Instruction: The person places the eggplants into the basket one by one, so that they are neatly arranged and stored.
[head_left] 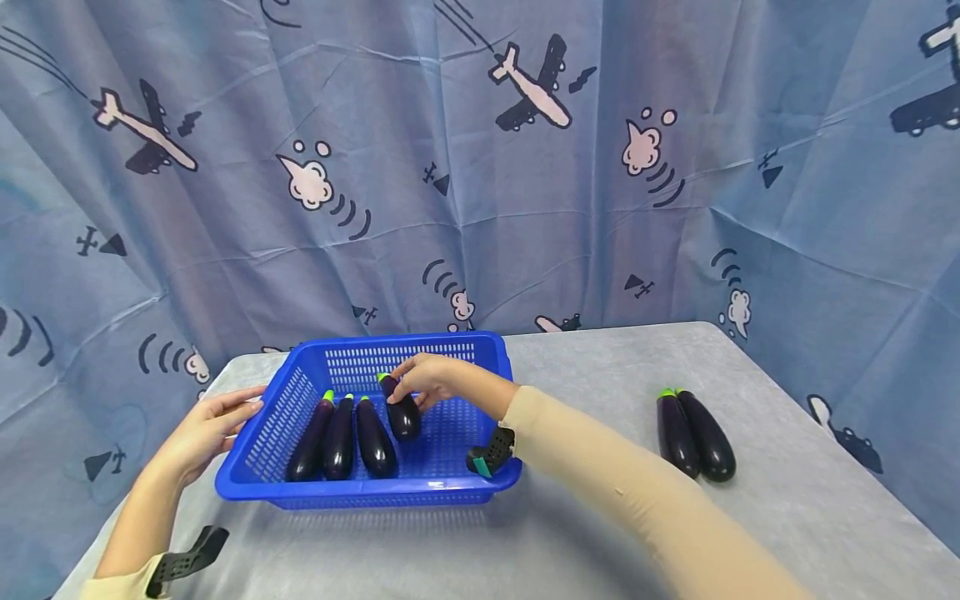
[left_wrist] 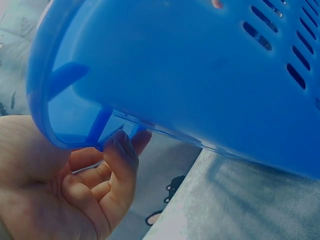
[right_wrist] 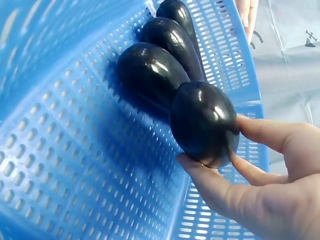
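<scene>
While the right hand (head_left: 423,379) reaches into the blue basket (head_left: 480,487) near the middle of the frame, its grip is pinched around the stem end of a dark purple eggplant (head_left: 401,412), thumb on one side and fingers on the other, so the fat end points down toward the basket floor. In the right wrist view that eggplant (right_wrist: 202,122) sits just right of centre, held just beside three more eggplants (head_left: 341,437) lying side by side along the basket's left half, green stems all pointing to the back wall, so it looks like a neat row with this one lined up as the fourth. The left hand (head_left: 206,429) is at the basket's left rim, fingers loosely curled under the lip and thumb on top in the left wrist view, which I'd guess is just to keep the light plastic thing from sliding on the grey table (head_left: 585,533). Two more eggplants (head_left: 693,433) lie together at the right of the frame, well apart from the basket. An airplane-print blue curtain (head_left: 480,167) fills the top.
</scene>
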